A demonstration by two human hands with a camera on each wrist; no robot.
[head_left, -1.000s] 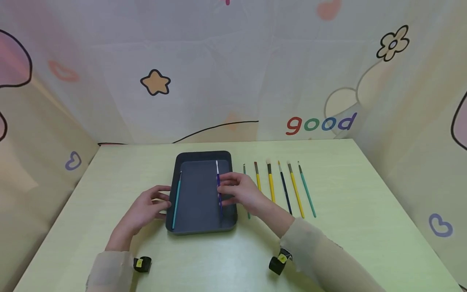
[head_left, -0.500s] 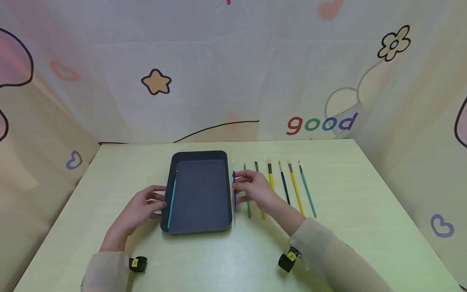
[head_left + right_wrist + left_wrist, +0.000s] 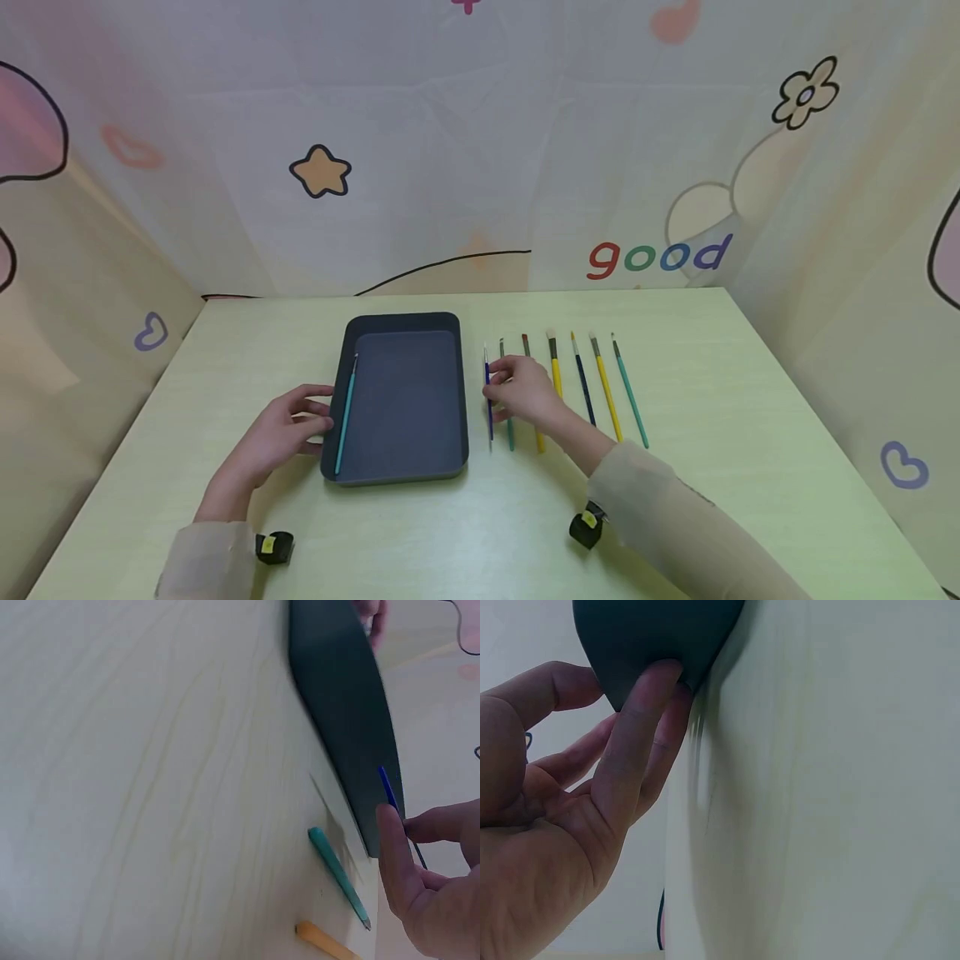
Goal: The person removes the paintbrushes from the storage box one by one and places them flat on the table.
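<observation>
My right hand (image 3: 532,396) pinches a slim paintbrush (image 3: 386,784) with a blue-purple handle between thumb and fingers. The brush stands just right of the dark grey tray (image 3: 405,400), bristles pointing away, close over the table. In the right wrist view its shadow falls on the tabletop. At the tray's left side, my left hand (image 3: 281,425) holds the rim, the thumb on the near part and the other fingers farther along; the left wrist view shows fingertips against the tray wall. A teal paintbrush (image 3: 346,417) lies inside the tray along its left wall.
Right of the tray lies a row of several paintbrushes, among them a teal one (image 3: 511,433) partly under the right hand, a dark blue one (image 3: 584,383), a yellow one (image 3: 607,392) and another teal one (image 3: 632,396). A printed cloth (image 3: 450,167) hangs behind the table.
The right hand has carried the blue-purple paintbrush out from over the tray to the right and lowered it beside the row. The tray has slid left with the left hand.
</observation>
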